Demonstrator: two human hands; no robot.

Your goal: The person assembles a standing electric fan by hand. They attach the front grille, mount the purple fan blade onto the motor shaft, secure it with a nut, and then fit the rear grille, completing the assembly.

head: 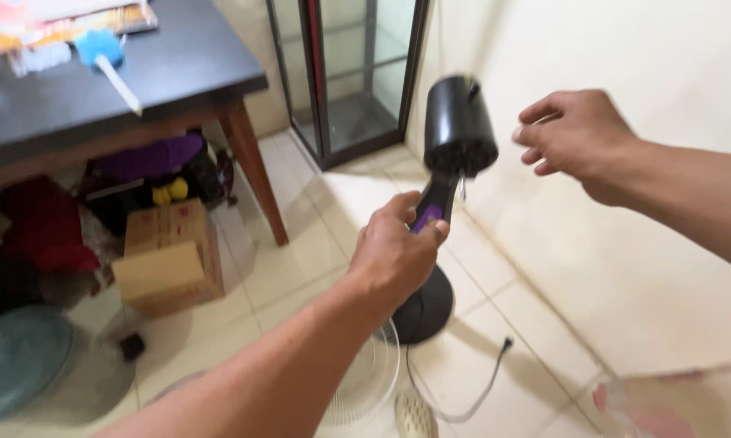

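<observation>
near wall, on tile floor: fan stand (438, 203) upright, tilted slightly, long axis vertical. left hand (398, 251) closed around stand neck below motor head (460, 122). right hand (572, 138) open, empty, just right of motor head, nearer to it.

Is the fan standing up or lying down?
Standing up: the fan stand rises from its round base on the floor, left hand gripping its neck.
</observation>
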